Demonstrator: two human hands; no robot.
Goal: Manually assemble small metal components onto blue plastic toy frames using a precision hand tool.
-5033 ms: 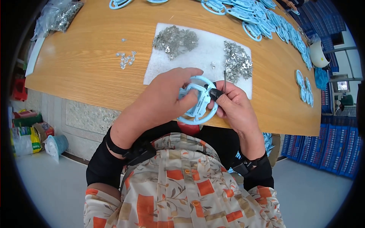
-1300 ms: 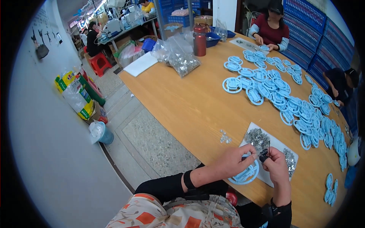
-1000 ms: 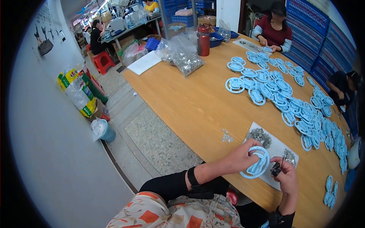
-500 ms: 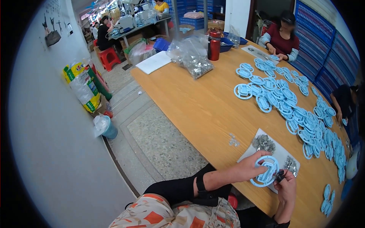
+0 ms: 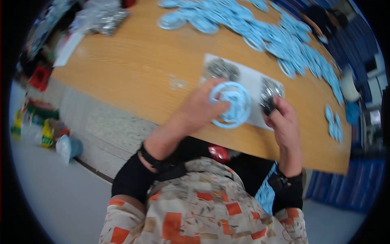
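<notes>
My left hand (image 5: pixel 199 106) grips a light-blue plastic ring (image 5: pixel 239 106) with a molded frame across its middle, thumb on its face. In my right hand (image 5: pixel 286 124), thumb and fingers pinch a small black object (image 5: pixel 267 105) whose kind is blurred. It is now apart from the ring, at the near side of a pile of small shiny metal pieces (image 5: pixel 271 86). That pile lies on the right end of a white board (image 5: pixel 251 79). A second pile of small metal pieces (image 5: pixel 222 70) sits on the board's left end, just beyond my left hand.
Many blue rings (image 5: pixel 260 34) are heaped across the table's far side. A few more rings (image 5: pixel 333 124) lie near its right edge. Loose small pieces (image 5: pixel 176 83) are left of the board. A plastic bag of metal parts (image 5: pixel 103 18) stands far left. Another person (image 5: pixel 325 20) works far right.
The view has swung right and down, and is blurred. My right hand with the black object has moved away from the ring to the right-hand metal pile. My left hand still holds the ring.
</notes>
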